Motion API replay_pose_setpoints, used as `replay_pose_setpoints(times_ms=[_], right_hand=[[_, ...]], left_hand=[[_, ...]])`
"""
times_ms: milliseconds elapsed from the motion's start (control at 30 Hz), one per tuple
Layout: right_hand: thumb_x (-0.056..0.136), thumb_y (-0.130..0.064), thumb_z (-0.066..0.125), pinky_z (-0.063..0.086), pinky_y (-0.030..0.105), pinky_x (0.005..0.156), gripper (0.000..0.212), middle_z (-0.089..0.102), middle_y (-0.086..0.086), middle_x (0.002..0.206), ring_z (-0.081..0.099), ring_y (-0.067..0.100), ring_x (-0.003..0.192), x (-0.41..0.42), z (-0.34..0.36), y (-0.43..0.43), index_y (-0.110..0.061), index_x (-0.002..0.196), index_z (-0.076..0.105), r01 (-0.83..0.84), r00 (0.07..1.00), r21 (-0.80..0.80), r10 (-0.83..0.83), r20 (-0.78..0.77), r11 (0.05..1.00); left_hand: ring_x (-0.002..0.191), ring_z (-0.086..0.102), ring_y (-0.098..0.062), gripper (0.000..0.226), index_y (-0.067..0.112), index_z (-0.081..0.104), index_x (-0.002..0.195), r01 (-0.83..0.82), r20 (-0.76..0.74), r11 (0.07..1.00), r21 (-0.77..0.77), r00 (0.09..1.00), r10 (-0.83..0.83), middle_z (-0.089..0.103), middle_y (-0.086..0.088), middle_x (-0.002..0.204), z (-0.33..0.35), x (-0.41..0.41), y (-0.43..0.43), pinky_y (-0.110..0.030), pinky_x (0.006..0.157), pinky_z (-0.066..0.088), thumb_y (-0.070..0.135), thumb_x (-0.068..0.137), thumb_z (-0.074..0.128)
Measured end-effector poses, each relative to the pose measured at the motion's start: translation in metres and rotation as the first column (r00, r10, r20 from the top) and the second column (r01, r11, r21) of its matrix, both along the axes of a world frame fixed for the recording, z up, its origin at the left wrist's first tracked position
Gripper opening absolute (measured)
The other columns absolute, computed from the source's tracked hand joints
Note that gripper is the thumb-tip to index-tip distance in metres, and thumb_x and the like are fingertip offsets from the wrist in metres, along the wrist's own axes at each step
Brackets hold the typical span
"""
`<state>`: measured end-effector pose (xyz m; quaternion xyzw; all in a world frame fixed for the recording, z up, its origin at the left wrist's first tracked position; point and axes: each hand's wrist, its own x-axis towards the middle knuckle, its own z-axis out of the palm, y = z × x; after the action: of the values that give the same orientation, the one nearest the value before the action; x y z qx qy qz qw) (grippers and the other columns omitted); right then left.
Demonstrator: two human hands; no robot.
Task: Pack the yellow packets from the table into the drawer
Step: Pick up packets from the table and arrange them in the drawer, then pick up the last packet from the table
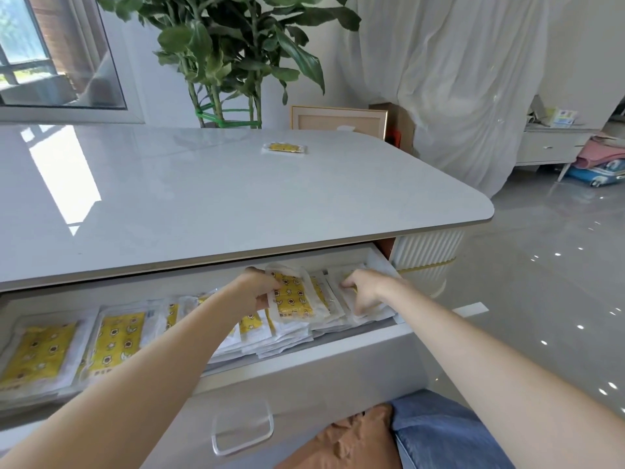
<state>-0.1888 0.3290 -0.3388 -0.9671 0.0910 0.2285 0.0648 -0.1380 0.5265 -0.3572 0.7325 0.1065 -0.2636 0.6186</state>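
both hands are in the open drawer (304,365). the left hand (260,292) grips the left edge of a tilted yellow packet (295,296), which stands among the stacked packets (115,343) filling the drawer. the right hand (364,291) rests bent fingers on the pale packets (341,314) just beside it; whether it pinches one cannot be told. a lone packet (284,148) lies on the table (203,198), near its far edge.

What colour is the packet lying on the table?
The packet is yellow with dark spots; head view.
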Motion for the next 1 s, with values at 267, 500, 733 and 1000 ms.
replay_pose_setpoints(times_ms=[267,500,733,1000], right_hand=[[0.07,-0.015,0.083,0.037,0.048,0.107,0.109,0.015,0.014,0.149,0.014,0.037,0.139,-0.011,0.007,0.006,-0.039,0.149,0.011,-0.083,0.997,-0.186,0.081,-0.018,0.979],[0.073,-0.009,0.08,0.053,0.041,0.089,0.106,0.025,0.018,0.144,0.054,0.036,0.111,-0.009,0.0,0.003,-0.024,0.144,0.004,-0.012,0.999,-0.068,0.014,0.031,0.998],[0.069,-0.01,0.084,0.048,0.039,0.094,0.085,0.043,0.012,0.133,0.051,0.03,0.117,-0.015,0.004,-0.01,-0.015,0.135,0.032,0.031,0.994,0.009,-0.032,0.104,0.999],[0.071,-0.005,0.081,0.044,0.031,0.094,0.073,0.05,0.005,0.135,0.049,0.024,0.123,-0.018,0.005,-0.02,-0.016,0.133,0.045,0.07,0.984,0.085,-0.083,0.158,0.994]], left_hand=[[0.11,0.06,-0.03,0.033,-0.007,0.051,0.124,-0.03,-0.086,0.993,-0.116,0.996,0.02,0.061,-0.015,0.097,0.004,-0.003,-0.001,-0.037,0.087,0.049,-0.005,0.092,0.052],[0.117,0.058,-0.029,0.029,-0.005,0.054,0.119,-0.033,-0.143,0.983,-0.18,0.99,0.007,0.061,-0.017,0.11,0.001,0.002,-0.016,-0.037,0.087,0.05,-0.004,0.091,0.054],[0.117,0.058,-0.029,0.015,-0.006,0.059,0.104,-0.039,-0.185,0.974,-0.221,0.983,-0.003,0.06,-0.017,0.116,0.004,0.0,-0.046,-0.037,0.095,0.049,-0.004,0.089,0.057],[0.085,0.065,-0.025,0.021,0.005,0.054,0.089,-0.089,0.047,0.994,0.056,0.995,0.086,0.059,-0.01,0.077,-0.008,0.002,-0.068,-0.04,0.079,0.058,0.004,0.079,0.073]])
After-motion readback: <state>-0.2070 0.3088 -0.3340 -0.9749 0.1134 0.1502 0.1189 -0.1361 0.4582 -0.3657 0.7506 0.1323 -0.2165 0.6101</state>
